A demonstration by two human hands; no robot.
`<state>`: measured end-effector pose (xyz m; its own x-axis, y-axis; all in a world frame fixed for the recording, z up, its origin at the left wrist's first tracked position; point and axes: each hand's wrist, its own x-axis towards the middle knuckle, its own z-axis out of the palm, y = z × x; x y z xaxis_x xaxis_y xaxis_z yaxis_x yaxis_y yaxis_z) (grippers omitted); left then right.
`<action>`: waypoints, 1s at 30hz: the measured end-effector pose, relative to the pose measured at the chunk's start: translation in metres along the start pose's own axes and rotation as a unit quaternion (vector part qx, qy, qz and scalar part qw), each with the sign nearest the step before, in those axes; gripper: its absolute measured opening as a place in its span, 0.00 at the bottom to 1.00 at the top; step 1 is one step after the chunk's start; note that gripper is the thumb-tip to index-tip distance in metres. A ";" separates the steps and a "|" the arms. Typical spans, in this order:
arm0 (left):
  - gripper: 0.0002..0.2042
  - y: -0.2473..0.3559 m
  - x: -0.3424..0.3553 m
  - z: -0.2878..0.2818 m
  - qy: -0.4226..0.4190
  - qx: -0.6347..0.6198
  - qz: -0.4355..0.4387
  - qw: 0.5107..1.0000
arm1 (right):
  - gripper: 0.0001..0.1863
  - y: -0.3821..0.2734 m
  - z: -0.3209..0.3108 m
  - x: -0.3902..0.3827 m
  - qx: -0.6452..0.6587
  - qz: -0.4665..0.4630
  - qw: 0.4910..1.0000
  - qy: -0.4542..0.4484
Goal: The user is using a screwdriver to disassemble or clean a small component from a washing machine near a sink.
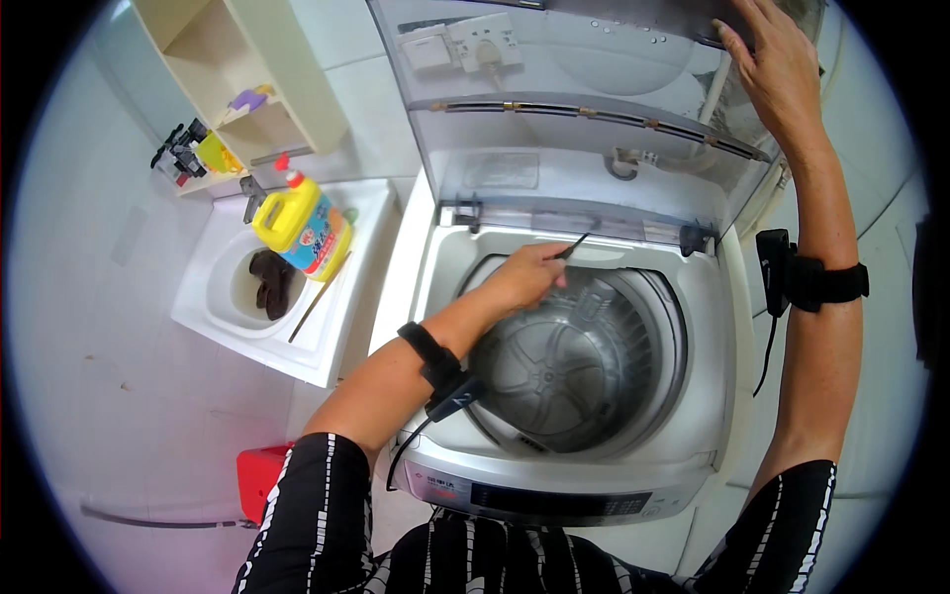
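A top-loading washing machine (430,327) stands before me with its see-through lid (594,139) folded up. My left hand (527,277) reaches over the far left rim of the metal drum (549,371). Its fingers are closed round a thin, dark, pointed tool (574,247), whose tip points up and right toward the lid hinge; the rest is hidden in the hand. At the upper right, my right hand (780,64) grips the dark edge of the raised lid, with the thumb on the near side. Nothing lies in the drum that I can see.
Left of the machine, a white washbasin (356,238) holds dark wet cloth (270,282). A yellow pump bottle (307,228) and a thin brown stick (319,297) rest on its rim. Above is an open shelf (287,79). A red container (259,480) sits low on the left.
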<state>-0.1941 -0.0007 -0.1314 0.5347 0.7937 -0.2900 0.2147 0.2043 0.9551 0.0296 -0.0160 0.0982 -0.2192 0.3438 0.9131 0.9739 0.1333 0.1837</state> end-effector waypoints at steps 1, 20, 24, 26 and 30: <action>0.20 0.001 -0.002 -0.001 0.013 0.015 0.001 1.000 | 0.22 0.000 0.000 0.000 -0.003 0.000 1.000 -0.002; 0.20 0.003 -0.016 -0.024 0.031 0.028 -0.054 0.998 | 0.23 0.027 0.013 0.001 -0.028 -0.038 0.999 -0.009; 0.20 0.000 -0.009 -0.023 0.003 0.002 -0.045 0.999 | 0.23 0.023 0.015 0.000 -0.025 -0.042 0.999 0.010; 0.20 0.001 -0.005 -0.017 -0.006 0.001 -0.050 0.999 | 0.22 0.020 0.013 -0.001 -0.036 -0.039 0.998 0.017; 0.20 0.007 0.002 -0.001 -0.010 0.027 -0.062 0.998 | 0.21 0.020 0.010 -0.003 -0.039 -0.030 0.999 0.006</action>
<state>-0.1925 0.0029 -0.1250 0.5171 0.7530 -0.4069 0.3226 0.2688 0.9076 0.0495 -0.0047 0.0960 -0.2774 0.3259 0.9038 0.9606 0.0804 0.2659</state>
